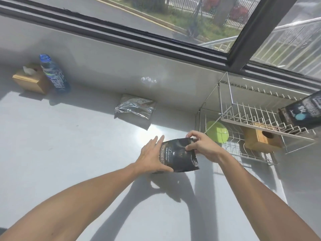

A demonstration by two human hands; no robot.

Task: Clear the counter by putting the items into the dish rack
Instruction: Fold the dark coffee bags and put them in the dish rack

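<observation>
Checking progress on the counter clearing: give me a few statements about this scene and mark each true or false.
1. Both hands hold the black pouch. True: left hand, right hand.
2. The silver foil bag is in the dish rack. False: it lies on the counter.
3. The green plate sits in the rack's lower tier. True.
4. The blue bottle lies flat. False: it stands beside the tissue box.

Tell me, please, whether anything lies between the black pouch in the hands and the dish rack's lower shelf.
Nothing visible does: bare counter separates the black pouch from the dish rack, though a green lid occupies the near end.
</observation>
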